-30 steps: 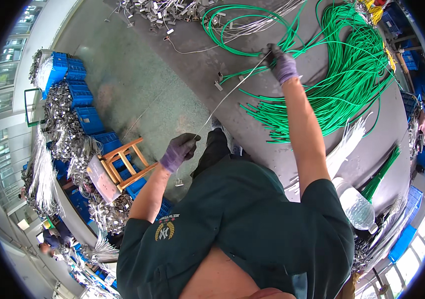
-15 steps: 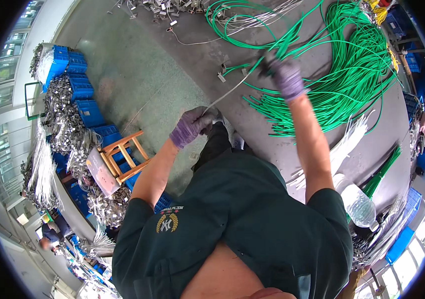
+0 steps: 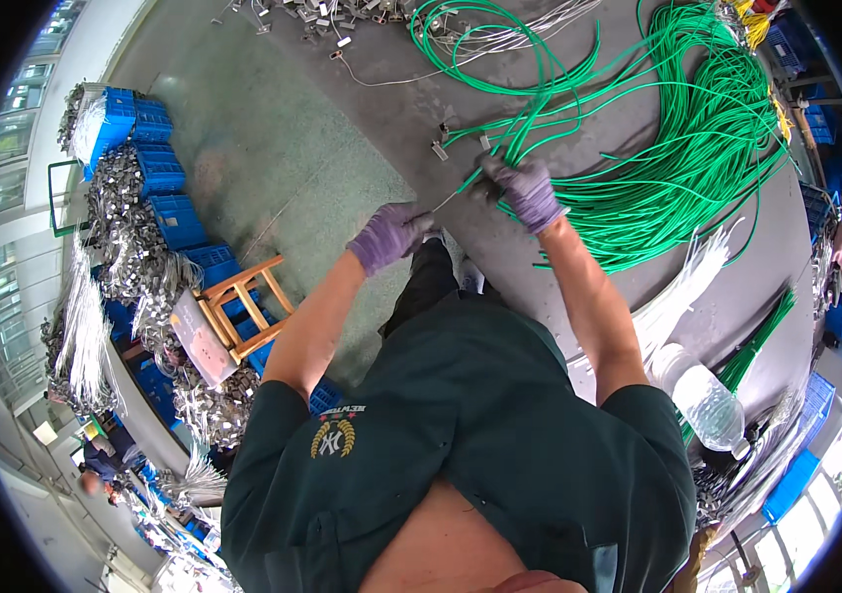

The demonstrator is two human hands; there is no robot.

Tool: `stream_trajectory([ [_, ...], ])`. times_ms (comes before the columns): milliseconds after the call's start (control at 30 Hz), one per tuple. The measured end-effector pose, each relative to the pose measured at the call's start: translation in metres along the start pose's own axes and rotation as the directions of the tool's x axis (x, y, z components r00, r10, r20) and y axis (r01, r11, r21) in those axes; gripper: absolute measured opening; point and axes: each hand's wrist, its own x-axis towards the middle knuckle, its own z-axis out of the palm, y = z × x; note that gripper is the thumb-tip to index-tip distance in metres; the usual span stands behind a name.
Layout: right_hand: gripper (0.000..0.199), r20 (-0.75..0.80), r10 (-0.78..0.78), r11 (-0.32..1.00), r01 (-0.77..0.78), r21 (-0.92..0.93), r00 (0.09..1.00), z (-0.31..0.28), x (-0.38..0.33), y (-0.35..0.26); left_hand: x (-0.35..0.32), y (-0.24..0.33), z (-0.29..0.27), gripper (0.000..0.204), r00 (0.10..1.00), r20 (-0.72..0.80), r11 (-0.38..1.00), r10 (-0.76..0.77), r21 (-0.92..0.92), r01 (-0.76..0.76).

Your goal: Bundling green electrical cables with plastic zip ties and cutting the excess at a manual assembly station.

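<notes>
Right hand (image 3: 525,190), purple-gloved: fingers curled tight round a green cable (image 3: 500,158) at the near edge of the big green cable bundle (image 3: 698,148) sprawled on the grey floor (image 3: 342,178). Wrist bent down, bare forearm stretched straight out from the green shirt sleeve. Left hand (image 3: 389,234), gloved too: fist closed, pinching a thin grey wire (image 3: 451,195) strung taut toward the right hand. Elbow bent, forearm angled up. Wooden stool (image 3: 241,311) and blue crates (image 3: 169,212) off to the left.
</notes>
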Motion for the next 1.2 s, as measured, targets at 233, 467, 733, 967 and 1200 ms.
stream_trajectory([
  [233, 0.026, -0.263, -0.056, 0.963, -0.017, -0.268, 0.963, -0.044, 0.016, -0.053, -0.015, -0.007, -0.013, 0.028, 0.995, 0.093, 0.985, -0.039, -0.162, 0.054],
  [467, 0.018, 0.033, 0.096, 0.987, -0.100, 0.125, 0.995, 0.024, -0.007, 0.003, 0.003, 0.004, 0.002, 0.047, 0.993, 0.005, 0.920, -0.115, -0.377, 0.108],
  [733, 0.025, 0.003, 0.131, 0.991, -0.131, 0.019, 0.991, 0.046, -0.014, -0.016, 0.013, 0.023, -0.008, 0.060, 0.997, -0.018, 0.891, -0.077, -0.451, 0.061],
  [967, 0.015, 0.136, -0.023, 0.840, 0.093, -0.534, 0.990, 0.028, -0.007, 0.016, 0.040, 0.021, 0.009, 0.048, 0.993, -0.114, 0.955, -0.040, -0.297, 0.005],
  [1200, 0.024, 0.319, -0.611, -0.301, 0.160, -0.940, 0.724, -0.216, -0.081, -0.162, 0.092, 0.010, 0.004, 0.025, 0.912, -0.288, 0.948, 0.291, 0.215, -0.234],
])
